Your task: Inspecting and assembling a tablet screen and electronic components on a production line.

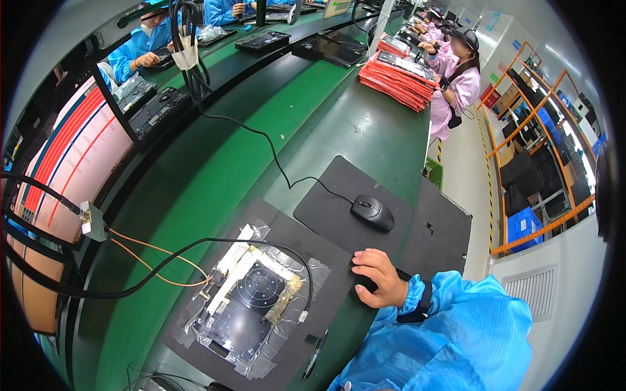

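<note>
My right hand, in a blue sleeve with a black band at the wrist, lies at the bench edge. Its fingers and thumb curve around a small black rounded thing, mostly hidden under the palm. Above it, a black mouse sits untouched on a dark mat. Left of the hand is a flat test fixture with a black ringed circle, fixed by shiny tape to a dark board. A black pen lies below the hand. My left hand is out of view.
A black cable arches over the fixture; thin copper-coloured wires run from it to a small metal box. A screen stands at left. Red folders are stacked at the far end. People work across the bench and along the aisle; orange shelving stands right.
</note>
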### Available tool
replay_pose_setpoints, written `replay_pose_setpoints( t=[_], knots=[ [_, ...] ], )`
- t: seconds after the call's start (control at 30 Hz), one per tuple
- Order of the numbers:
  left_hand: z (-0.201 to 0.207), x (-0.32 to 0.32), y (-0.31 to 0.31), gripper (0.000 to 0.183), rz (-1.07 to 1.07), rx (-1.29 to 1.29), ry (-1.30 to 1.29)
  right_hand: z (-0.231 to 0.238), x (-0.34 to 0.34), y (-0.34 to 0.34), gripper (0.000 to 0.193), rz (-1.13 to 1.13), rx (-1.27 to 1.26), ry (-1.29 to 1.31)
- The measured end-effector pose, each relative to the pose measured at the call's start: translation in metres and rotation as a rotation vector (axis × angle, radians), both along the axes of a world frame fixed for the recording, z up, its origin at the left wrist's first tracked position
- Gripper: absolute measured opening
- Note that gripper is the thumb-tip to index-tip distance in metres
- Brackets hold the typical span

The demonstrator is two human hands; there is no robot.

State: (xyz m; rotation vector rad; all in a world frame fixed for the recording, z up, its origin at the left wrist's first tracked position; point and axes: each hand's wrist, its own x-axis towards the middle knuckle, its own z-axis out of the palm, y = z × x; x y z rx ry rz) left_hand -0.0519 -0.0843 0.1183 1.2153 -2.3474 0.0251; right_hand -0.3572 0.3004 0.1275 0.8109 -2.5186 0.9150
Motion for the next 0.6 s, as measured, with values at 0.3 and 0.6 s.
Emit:
replay_pose_setpoints(
  t=[0.3, 0.6],
  knots=[
    [0.014, 0.003, 0.004, 0.097, 0.042, 0.099, -0.092, -0.003, -0.001, -0.004, 0.039, -0.003, -0.058, 0.076],
    [0.015, 0.006, 0.012, 0.098, -0.041, 0.106, 0.14, 0.004, 0.003, -0.006, 0.04, -0.064, -0.133, 0.187]
  ],
)
